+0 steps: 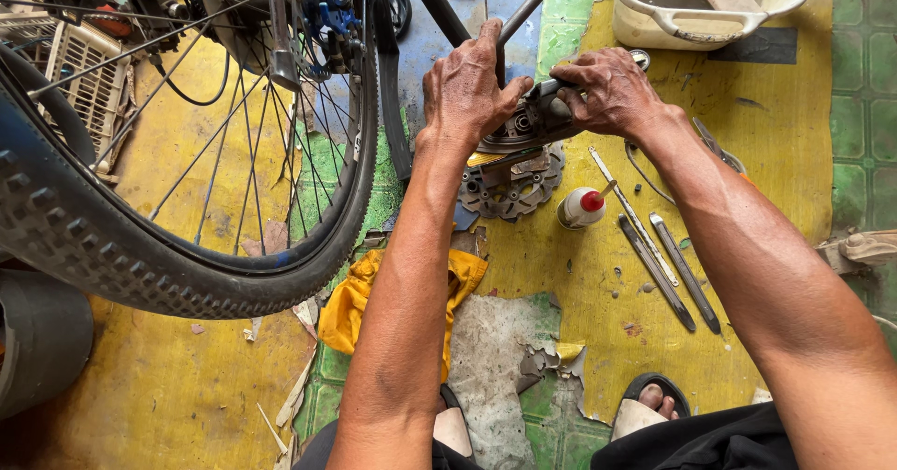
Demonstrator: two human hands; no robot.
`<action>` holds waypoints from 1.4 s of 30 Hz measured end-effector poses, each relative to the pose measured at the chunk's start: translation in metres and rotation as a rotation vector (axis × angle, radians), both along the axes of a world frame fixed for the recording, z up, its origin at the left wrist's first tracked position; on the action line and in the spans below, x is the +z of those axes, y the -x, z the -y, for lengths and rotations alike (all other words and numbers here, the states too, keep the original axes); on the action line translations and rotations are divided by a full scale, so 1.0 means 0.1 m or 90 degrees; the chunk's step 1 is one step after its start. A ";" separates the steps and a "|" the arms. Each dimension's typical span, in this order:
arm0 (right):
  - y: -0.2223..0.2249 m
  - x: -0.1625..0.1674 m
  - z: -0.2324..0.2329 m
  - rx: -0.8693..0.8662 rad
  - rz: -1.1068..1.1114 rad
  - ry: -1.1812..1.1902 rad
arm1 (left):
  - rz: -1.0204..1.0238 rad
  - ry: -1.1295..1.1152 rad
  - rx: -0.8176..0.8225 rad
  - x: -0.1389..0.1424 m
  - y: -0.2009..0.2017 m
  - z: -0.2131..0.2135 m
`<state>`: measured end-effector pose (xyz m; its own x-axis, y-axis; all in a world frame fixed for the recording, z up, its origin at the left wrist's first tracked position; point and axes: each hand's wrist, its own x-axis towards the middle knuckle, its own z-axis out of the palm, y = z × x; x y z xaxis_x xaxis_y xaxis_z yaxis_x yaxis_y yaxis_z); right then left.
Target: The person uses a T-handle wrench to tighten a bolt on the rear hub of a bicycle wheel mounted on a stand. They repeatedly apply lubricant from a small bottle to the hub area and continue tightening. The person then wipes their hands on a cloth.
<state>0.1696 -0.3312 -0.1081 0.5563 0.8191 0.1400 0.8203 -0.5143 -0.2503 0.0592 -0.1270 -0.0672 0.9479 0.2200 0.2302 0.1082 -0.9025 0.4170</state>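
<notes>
- The left hand [467,82] is closed around a dark metal part [528,120] and a thin black rod [523,10], which rises towards one o'clock from the grip.
- The right hand [612,92] is curled over the right end of the same dark metal part, fingers bent down onto it, thumb side towards the left hand.
- The part is held above the floor, near the frame's centre at twelve o'clock.
- Directly beneath it, at six o'clock from the hands, a toothed brake disc [514,190] is seen lying on the yellow floor [747,143].
- A small white bottle with a red cap [581,208] is placed just beside the disc, at three o'clock from it.
- Flat metal tools [668,264] are laid at four o'clock from the bottle.
- A knobbly bicycle wheel [187,246] is seen at nine o'clock, a yellow cloth [355,302] at seven o'clock and a white tub [691,12] at one o'clock.
</notes>
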 end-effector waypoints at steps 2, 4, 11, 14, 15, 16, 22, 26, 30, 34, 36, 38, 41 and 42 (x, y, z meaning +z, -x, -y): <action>0.00 0.00 0.00 0.001 -0.003 -0.003 | 0.000 -0.002 -0.001 0.00 -0.01 0.00; 0.00 0.00 0.00 0.002 -0.003 -0.007 | 0.003 -0.005 -0.002 -0.01 0.00 0.00; 0.00 0.00 0.01 0.006 0.006 -0.016 | -0.001 -0.010 0.000 -0.01 -0.01 0.00; 0.00 0.00 0.01 0.003 0.005 -0.012 | -0.004 -0.007 0.001 -0.02 -0.02 0.00; 0.00 0.01 0.01 0.002 0.005 -0.009 | -0.007 -0.005 0.002 -0.02 -0.01 0.00; 0.01 0.00 0.01 0.003 0.005 -0.008 | -0.004 -0.007 0.002 -0.02 -0.01 0.00; 0.00 0.00 0.01 0.005 0.004 -0.012 | -0.009 -0.003 0.001 -0.03 -0.02 0.00; 0.00 0.00 0.00 0.008 0.009 -0.016 | 0.012 -0.011 0.000 -0.03 -0.02 -0.01; 0.00 0.00 0.00 0.006 0.009 -0.013 | 0.001 -0.009 0.002 -0.03 -0.02 -0.01; 0.00 0.00 0.00 0.006 0.007 -0.010 | 0.010 -0.013 0.002 -0.03 -0.01 -0.01; 0.00 0.00 -0.01 0.003 0.005 -0.005 | 0.007 -0.009 0.003 -0.02 -0.01 -0.01; 0.00 0.00 0.00 0.001 0.004 -0.005 | 0.007 -0.009 0.003 -0.01 -0.01 0.00; 0.00 0.00 -0.01 -0.002 -0.001 0.001 | -0.003 -0.005 0.005 0.00 -0.01 0.00; 0.00 0.00 -0.01 -0.004 -0.004 0.003 | -0.008 -0.004 0.006 0.00 -0.01 0.00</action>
<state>0.1697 -0.3305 -0.1080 0.5624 0.8162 0.1325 0.8155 -0.5210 -0.2522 0.0600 -0.1269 -0.0670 0.9487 0.2280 0.2192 0.1223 -0.9036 0.4104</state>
